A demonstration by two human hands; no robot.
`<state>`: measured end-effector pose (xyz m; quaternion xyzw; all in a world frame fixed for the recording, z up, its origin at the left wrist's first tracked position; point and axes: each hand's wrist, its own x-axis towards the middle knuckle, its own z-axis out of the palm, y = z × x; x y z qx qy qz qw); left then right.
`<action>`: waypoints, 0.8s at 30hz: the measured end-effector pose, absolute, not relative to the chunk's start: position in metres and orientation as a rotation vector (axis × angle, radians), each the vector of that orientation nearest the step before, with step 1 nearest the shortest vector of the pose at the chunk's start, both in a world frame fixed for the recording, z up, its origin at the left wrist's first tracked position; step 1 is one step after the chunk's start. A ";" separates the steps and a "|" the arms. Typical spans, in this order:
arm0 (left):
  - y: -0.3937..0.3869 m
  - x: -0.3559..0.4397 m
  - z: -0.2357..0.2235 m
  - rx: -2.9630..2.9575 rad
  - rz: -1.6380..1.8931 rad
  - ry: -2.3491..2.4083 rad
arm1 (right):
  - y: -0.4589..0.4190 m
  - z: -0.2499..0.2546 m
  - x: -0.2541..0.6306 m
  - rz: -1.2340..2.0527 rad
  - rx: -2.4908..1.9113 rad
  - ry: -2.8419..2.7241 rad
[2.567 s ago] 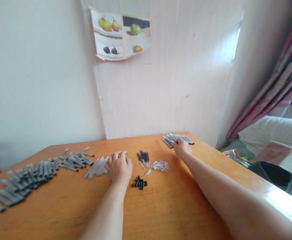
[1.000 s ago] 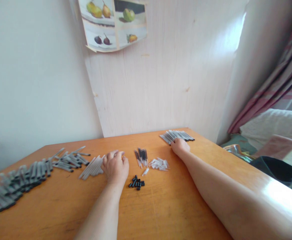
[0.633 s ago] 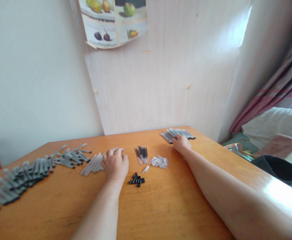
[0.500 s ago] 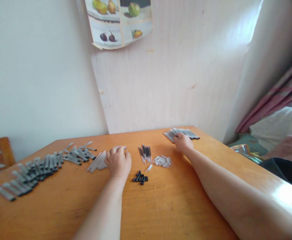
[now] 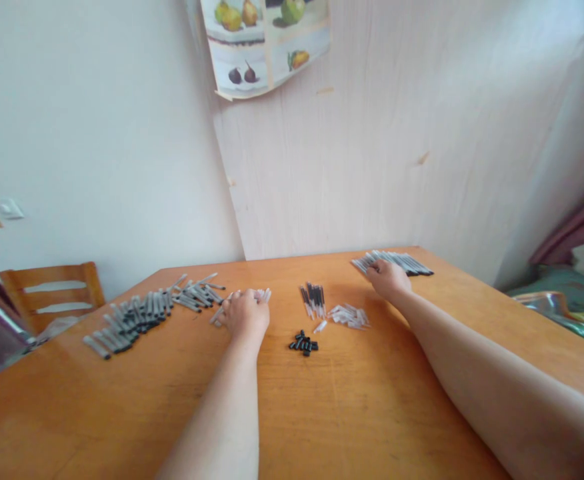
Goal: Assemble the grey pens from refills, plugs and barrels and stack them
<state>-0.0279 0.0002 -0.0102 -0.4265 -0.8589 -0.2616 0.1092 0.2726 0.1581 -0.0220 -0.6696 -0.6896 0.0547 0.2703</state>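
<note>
My left hand (image 5: 246, 315) is curled over a bunch of clear pen barrels (image 5: 217, 316). Barrel ends (image 5: 266, 295) stick out past its fingers on the right, and the hand hides the middle of the bunch. At the back right, my right hand (image 5: 389, 280) rests against the near left side of a row of clear pens with black ends (image 5: 402, 261). Its fingers are closed, and what lies between them is hidden. Between the hands are dark ink refills (image 5: 315, 299), small whitish plastic pieces (image 5: 349, 316) and black caps (image 5: 304, 343).
A long pile of grey-white pens with black ends (image 5: 139, 312) covers the left of the wooden table (image 5: 302, 420), with looser pens (image 5: 197, 293) beyond it. A wooden chair (image 5: 52, 275) stands behind the left edge. A pale board (image 5: 372, 180) backs the table.
My view has swung left, bringing the chair and wall switches into sight. My left hand has closed over the barrels, whose ends now show on its right. My right hand stays by the pen row.
</note>
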 end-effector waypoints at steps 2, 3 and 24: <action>0.000 -0.026 -0.011 -1.275 -0.698 -2.530 | 0.159 -0.023 0.272 0.137 -1.814 -1.870; 0.000 -0.025 -0.012 -1.281 -0.666 -2.531 | 0.159 -0.023 0.271 0.131 -1.822 -1.872; 0.006 -0.023 -0.017 -1.394 -0.527 -2.425 | 0.145 -0.007 0.252 0.107 -1.675 -1.943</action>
